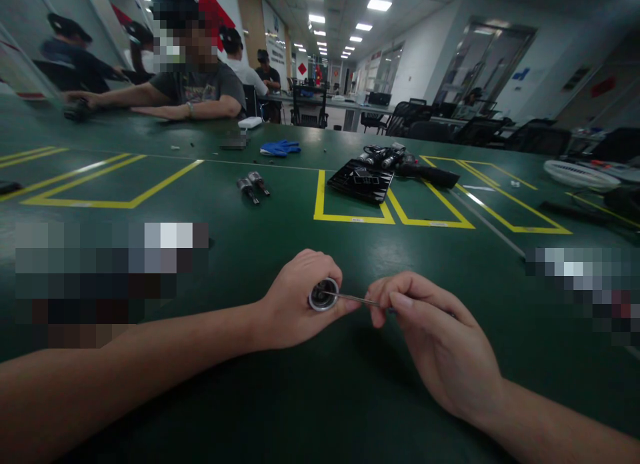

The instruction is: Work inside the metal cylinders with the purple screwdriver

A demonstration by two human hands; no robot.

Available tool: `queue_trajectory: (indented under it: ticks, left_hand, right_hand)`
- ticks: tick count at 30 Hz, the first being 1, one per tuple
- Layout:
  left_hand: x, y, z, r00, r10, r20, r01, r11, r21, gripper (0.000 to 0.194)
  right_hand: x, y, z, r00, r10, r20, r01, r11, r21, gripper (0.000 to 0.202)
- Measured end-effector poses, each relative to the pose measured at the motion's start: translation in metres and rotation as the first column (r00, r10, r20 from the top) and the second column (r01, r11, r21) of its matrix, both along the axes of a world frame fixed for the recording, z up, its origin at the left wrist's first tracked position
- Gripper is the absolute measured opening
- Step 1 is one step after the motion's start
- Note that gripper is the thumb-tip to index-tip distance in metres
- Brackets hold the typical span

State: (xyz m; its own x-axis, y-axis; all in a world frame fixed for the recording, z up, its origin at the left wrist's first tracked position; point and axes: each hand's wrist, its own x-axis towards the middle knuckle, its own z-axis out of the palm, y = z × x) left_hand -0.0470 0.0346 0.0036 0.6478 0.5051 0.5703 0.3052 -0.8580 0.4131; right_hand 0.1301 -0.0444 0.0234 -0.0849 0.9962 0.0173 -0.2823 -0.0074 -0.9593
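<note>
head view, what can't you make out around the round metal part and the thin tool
- Head view: body of the round metal part, wrapped by the left hand; only its open end shows.
- Head view: handle of the thin tool, covered by the right hand.
- Head view: inside of the part, too small and dark.
- Head view: table patches left and right, pixelated.

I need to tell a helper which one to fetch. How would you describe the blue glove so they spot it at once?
On the green table, look beyond the two small metal cylinders. The blue glove lies crumpled past the thin line; it is the only bright blue thing there.
</note>
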Motion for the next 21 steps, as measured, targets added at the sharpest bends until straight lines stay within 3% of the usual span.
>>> queue_trajectory:
  ticks: [15,21]
  left_hand:
    - [-0.0005,-0.0001,0.0002,1.0,0.019,-0.011,-0.019,1.0,0.016,0.024]
    - [0.0005,-0.0006,0.0002,1.0,0.006,0.0,-0.006,1.0,0.017,0.021]
  right_hand:
    - [-0.001,-0.0027,0.0012,0.998,-0.002,-0.056,0.003,1.0,0.023,0.013]
    - [-0.0001,-0.0051,-0.0002,0.999,-0.013,0.041,0.009,0.995,0.102,0.012]
